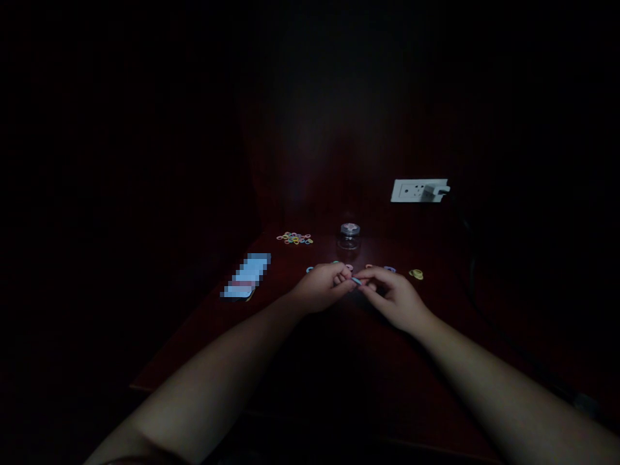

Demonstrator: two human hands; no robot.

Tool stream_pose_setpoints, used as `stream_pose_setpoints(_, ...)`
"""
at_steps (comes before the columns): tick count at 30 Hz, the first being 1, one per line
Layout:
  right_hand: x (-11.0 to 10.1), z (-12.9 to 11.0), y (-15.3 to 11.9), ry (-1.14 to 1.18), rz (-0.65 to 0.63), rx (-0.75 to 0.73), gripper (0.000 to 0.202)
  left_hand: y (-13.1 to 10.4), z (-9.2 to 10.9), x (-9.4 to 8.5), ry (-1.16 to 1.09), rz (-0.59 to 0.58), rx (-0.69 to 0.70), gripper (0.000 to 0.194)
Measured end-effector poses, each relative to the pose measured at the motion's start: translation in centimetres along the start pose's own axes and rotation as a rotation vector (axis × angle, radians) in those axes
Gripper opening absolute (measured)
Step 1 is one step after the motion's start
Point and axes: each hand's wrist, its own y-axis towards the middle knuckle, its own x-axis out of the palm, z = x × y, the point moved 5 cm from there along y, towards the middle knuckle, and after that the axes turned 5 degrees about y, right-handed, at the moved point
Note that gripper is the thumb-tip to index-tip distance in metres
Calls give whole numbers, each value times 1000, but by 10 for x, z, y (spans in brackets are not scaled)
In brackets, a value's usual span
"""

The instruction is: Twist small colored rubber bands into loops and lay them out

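My left hand (324,284) and my right hand (393,298) meet over the dark red table. Between their fingertips is a small teal hair tie (356,281), pinched by both hands. Just beyond the hands lie more small hair ties, partly hidden by the fingers: a blue one (310,269) at the left, a pink one (349,267) in the middle and a purple one (390,268) at the right. Several yellow hair ties (416,274) lie together to the right of my right hand.
A loose pile of mixed-colour hair ties (294,238) lies at the back left. Behind my hands stands a clear lidded jar (349,237). A blurred-out phone (247,276) lies at the left edge of the table (203,336). A wall socket (419,190) holds a plug.
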Motion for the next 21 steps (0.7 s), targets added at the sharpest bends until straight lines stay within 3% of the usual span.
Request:
stream_pose_setpoints(13,-3,3,1,-78,26,-8,14,-3,15,-10,80,129,156,19)
stream_pose_setpoints(21,-3,3,1,-92,20,-12,12,-1,15,-9,140,109,171,13)
